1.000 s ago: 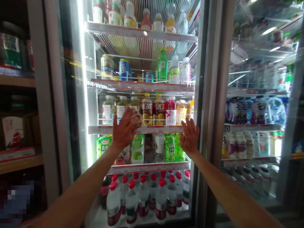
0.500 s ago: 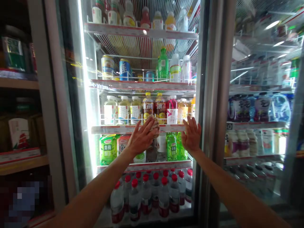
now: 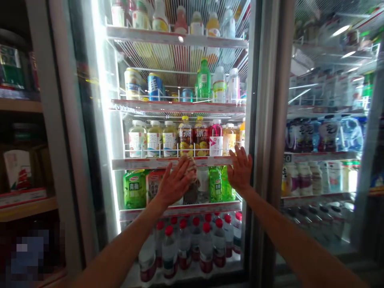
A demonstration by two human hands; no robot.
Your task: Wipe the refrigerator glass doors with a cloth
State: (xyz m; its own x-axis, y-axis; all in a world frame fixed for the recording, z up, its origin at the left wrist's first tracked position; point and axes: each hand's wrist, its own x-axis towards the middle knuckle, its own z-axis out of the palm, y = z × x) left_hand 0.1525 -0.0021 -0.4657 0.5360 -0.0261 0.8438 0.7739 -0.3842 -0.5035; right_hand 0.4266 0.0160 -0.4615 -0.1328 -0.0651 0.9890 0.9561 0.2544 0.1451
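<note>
In the head view my left hand (image 3: 174, 185) presses a crumpled, patterned cloth (image 3: 191, 169) flat against the glass door of a lit drinks fridge. The fingers lie over the cloth and hide part of it. To the right, my right hand (image 3: 240, 170) rests on the same glass with its fingers stretched out, holding nothing. Behind the glass, level with both hands, runs a white shelf edge (image 3: 144, 164). Tea bottles (image 3: 154, 140) stand above it, and green packs (image 3: 135, 190) sit below.
A metal door frame (image 3: 270, 120) stands right of my right hand. Beyond it is a second glass-fronted section with dark-labelled bottles (image 3: 329, 134). Red-capped water bottles (image 3: 170, 248) fill the fridge bottom. Wooden shelves (image 3: 24, 106) with goods are at the left.
My left hand has slid slightly left and down over the glass with the cloth. My right hand stays at nearly the same spot. The whole view has shifted a little.
</note>
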